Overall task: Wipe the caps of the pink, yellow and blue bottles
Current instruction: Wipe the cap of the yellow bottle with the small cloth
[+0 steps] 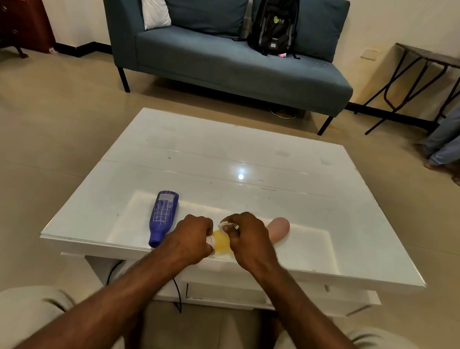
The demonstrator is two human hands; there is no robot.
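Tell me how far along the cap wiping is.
Done: no cap shows whether it has been wiped. In hand: the left hand grips the yellow bottle while the right hand pinches a white wipe at its top. Left, perhaps: the blue bottle and pink bottle lie on the table, neither held.

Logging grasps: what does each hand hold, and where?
Left hand grips the yellow bottle by its left side; right hand pinches a white wipe in its fingertips.
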